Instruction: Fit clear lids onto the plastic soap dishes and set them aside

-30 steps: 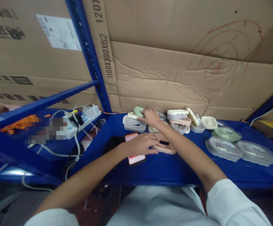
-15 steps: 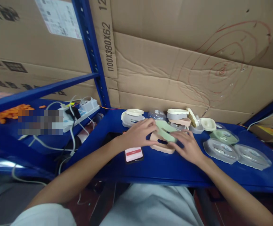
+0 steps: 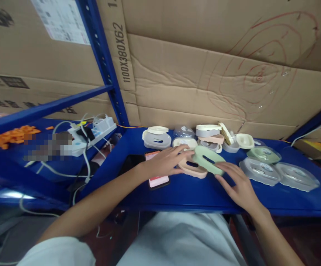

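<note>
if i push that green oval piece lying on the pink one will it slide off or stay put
The green oval piece lies tilted across the pink piece, so it would probably slide off. It looks thin and light, likely smooth. Flat, so unlikely to roll.

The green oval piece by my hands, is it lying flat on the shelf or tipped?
Tipped: the green piece leans on the pink piece.

At frame centre, the left hand (image 3: 166, 162) and right hand (image 3: 239, 184) touch a pale green slotted oval lid (image 3: 208, 160) leaning on a peach oval tray (image 3: 192, 169) atop the blue metal shelf (image 3: 193, 194).
</note>
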Motion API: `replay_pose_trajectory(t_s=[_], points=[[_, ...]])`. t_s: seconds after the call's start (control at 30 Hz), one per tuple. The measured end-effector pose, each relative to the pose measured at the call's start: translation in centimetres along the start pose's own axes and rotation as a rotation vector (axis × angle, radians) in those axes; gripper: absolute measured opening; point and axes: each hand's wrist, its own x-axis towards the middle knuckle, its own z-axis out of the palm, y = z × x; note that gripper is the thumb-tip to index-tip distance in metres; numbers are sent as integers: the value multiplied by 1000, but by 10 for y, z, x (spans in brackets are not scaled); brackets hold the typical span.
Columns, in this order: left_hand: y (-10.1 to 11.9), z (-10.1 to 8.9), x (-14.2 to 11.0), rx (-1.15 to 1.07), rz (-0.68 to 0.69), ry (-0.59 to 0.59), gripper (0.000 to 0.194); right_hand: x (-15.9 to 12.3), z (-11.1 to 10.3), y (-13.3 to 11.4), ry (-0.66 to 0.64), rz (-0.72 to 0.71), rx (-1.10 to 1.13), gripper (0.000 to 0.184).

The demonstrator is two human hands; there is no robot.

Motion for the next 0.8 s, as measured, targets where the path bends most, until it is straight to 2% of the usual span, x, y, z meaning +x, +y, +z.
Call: replay_pose_trajectory(t_s=[0.1,0.23,0.33,0.4,0.47,0.57,0.67,0.8], points=[[-2,5,-1,-89,45,-37,67,-30,-10,12,102,113,-64,33],[-9,6,1,-223,56,-102,38,-52,-18,39,36,164,-89,33],[-17,-7,5,-246,-82,21,33,-51,-17,43,20,152,-114,39],[-26,-20,5,-125,-243,151,35,-43,-12,30,23,121,-115,45],[-38,-29,2,67,-428,242,41,-28,-5,9,-42,47,-93,51],[-60,-34,-3,252,-662,243,52,0,9,-23,-146,-66,-70,54],[-77,-30,-7,251,-735,192,48,20,27,-43,-140,-107,-92,56],[-88,-25,-7,208,-742,181,29,20,44,-49,-160,-111,-116,42]])
